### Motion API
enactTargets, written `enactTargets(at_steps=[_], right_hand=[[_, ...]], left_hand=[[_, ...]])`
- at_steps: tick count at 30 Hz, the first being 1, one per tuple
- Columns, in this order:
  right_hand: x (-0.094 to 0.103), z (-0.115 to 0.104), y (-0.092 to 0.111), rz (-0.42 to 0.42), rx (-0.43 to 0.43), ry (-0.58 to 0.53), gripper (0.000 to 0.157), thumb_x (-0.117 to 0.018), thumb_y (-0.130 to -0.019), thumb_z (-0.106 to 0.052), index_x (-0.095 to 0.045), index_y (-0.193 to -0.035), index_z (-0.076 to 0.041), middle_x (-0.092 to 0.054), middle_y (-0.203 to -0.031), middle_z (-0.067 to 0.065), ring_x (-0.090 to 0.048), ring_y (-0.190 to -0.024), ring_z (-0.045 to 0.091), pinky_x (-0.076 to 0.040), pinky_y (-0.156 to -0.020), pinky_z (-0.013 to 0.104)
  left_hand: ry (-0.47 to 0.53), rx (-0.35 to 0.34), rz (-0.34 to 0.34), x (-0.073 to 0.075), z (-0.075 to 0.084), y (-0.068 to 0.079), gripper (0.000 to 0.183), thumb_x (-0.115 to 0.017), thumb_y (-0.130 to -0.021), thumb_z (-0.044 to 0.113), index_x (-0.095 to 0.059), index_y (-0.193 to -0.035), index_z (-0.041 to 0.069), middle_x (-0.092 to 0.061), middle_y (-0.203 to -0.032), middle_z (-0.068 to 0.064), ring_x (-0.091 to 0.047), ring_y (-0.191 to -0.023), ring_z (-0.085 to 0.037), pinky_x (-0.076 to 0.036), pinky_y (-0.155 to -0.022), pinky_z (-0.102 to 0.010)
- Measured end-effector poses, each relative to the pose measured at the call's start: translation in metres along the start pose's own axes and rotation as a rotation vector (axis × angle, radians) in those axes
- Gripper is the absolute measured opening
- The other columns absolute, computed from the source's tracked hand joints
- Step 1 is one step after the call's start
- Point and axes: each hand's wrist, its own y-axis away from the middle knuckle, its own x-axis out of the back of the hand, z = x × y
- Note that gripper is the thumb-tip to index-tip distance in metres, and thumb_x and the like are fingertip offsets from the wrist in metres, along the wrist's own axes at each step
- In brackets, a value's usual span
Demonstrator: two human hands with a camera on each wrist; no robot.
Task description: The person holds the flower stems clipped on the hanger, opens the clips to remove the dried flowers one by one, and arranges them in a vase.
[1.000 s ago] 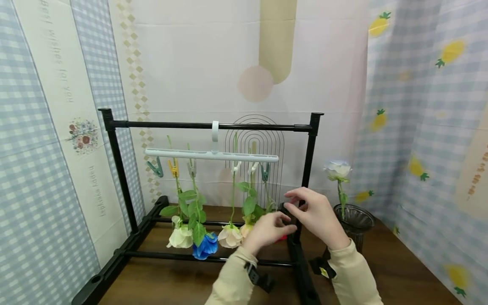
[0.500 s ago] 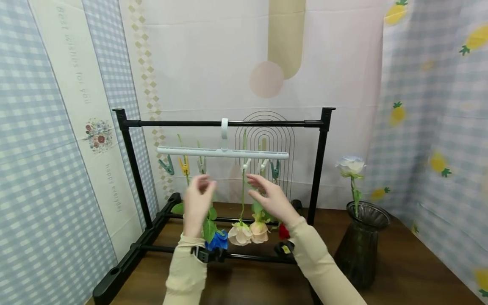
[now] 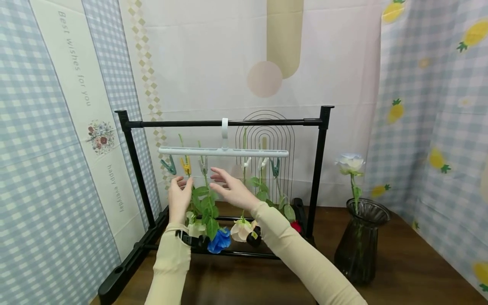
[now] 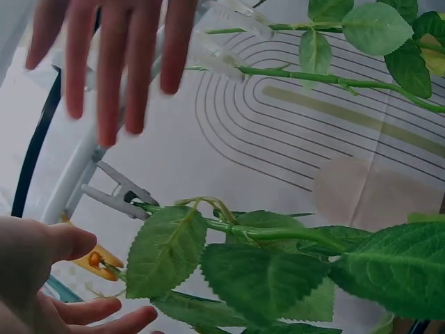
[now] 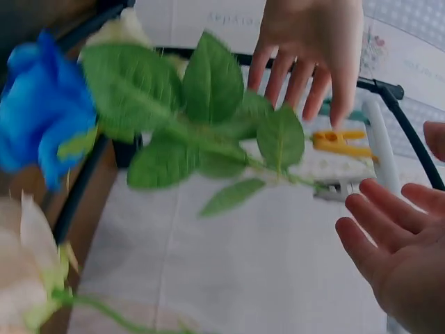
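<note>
Left grip (image 3: 179,199) and right grip (image 3: 236,190), both wide, near yellow clip (image 3: 186,165) and grey clip (image 3: 203,164).

Head view bright, even, 2 wrist views dimmer, blue flower (image 5: 45,111) soft in R view, prob. motion

Forward head view, wrist close-ups, shared clip (image 3: 186,165)

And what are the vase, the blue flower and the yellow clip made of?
The vase looks like dark, shiny glass, because it's see-through, though clear plastic could look similar. The blue flower may be cloth with a soft finish: its petals are thin and ruffled, but I can't be sure. The yellow clip looks like smooth plastic, with bright colour you can't see through.
</note>
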Motion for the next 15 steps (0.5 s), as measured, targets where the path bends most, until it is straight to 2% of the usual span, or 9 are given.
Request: enactTargets(at_steps=[5, 7, 10, 13, 15], right_hand=[[-0.024, -0.01, -0.017, -0.095, -0.042, -0.021, 0.059, -0.047, -0.101, -0.037, -0.026, -0.154, -0.021, -0.04, -0.154, 0.007, -0.04, -0.142, 0.023, -0.036, -0.113, 0.041], [-0.034, -0.017, -0.023, -0.122, -0.038, 0.012, 0.06, -0.047, -0.101, -0.038, -0.026, -0.154, -0.02, -0.037, -0.156, 0.005, -0.038, -0.143, 0.021, -0.036, -0.114, 0.038], [-0.043, -0.025, -0.027, -0.144, -0.024, 0.068, 0.061, -0.046, -0.102, -0.037, -0.025, -0.154, -0.015, -0.032, -0.158, 0.006, -0.035, -0.145, 0.022, -0.035, -0.114, 0.036], [-0.046, -0.03, -0.029, -0.117, -0.038, 0.129, 0.063, -0.046, -0.102, -0.039, -0.024, -0.154, -0.011, -0.029, -0.159, 0.008, -0.034, -0.145, 0.023, -0.034, -0.115, 0.037], [-0.047, -0.032, -0.029, -0.085, -0.07, 0.142, 0.064, -0.045, -0.102, -0.039, -0.023, -0.154, -0.01, -0.028, -0.159, 0.01, -0.035, -0.144, 0.025, -0.034, -0.115, 0.039]], left_hand=[[-0.074, 0.035, -0.042, 0.002, -0.004, -0.007, 0.059, -0.041, -0.102, 0.037, -0.029, -0.149, 0.003, -0.044, -0.144, -0.026, -0.047, -0.129, -0.04, -0.043, -0.102, -0.052], [-0.084, 0.001, -0.038, 0.004, -0.008, -0.007, 0.057, -0.041, -0.102, 0.036, -0.033, -0.147, 0.002, -0.047, -0.141, -0.028, -0.05, -0.125, -0.042, -0.044, -0.099, -0.053], [-0.078, -0.098, -0.024, 0.003, -0.014, -0.004, 0.054, -0.04, -0.103, 0.036, -0.042, -0.141, -0.002, -0.054, -0.131, -0.031, -0.055, -0.116, -0.045, -0.047, -0.092, -0.054], [-0.063, -0.18, -0.014, -0.004, -0.018, -0.003, 0.051, -0.041, -0.103, 0.036, -0.051, -0.133, -0.004, -0.059, -0.122, -0.032, -0.059, -0.107, -0.044, -0.05, -0.083, -0.05], [-0.057, -0.191, -0.015, -0.008, -0.017, -0.002, 0.049, -0.043, -0.102, 0.036, -0.054, -0.13, -0.003, -0.061, -0.119, -0.031, -0.06, -0.102, -0.042, -0.051, -0.077, -0.043]])
